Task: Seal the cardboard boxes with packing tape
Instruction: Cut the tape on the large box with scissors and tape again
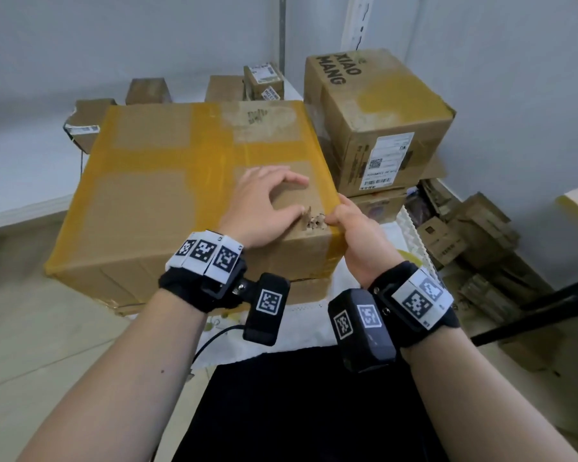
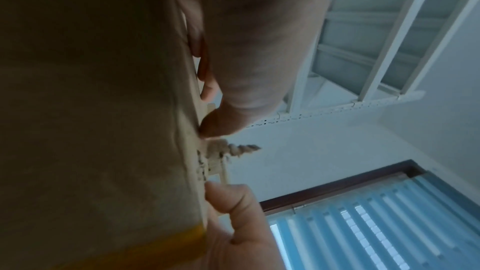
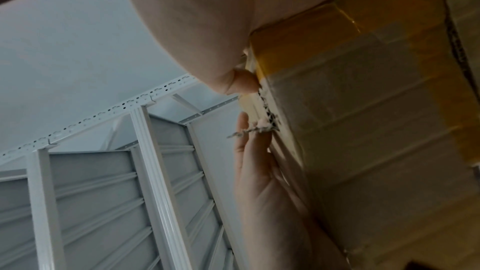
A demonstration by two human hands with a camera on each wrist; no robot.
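A large cardboard box [image 1: 167, 181] fills the middle of the head view, with wide yellow packing tape [image 1: 211, 155] across its top and along its edges. Near its front right corner the top edge is torn and frayed [image 1: 314, 223]. My left hand [image 1: 264, 201] rests on the box top, fingers arched, thumb by the tear. My right hand [image 1: 351, 225] grips the corner, thumb on the edge just right of the tear, fingers down the side. In the left wrist view a paper shred [image 2: 241, 148] sticks out between both thumbs. No tape roll is in sight.
A labelled carton [image 1: 381, 121] stands on another box at the back right, close to the large box. Small boxes [image 1: 147, 91] sit behind it. Flattened cartons [image 1: 474, 235] and a black pole [image 1: 531, 311] lie at the right. A white metal rack [image 3: 145, 151] rises overhead.
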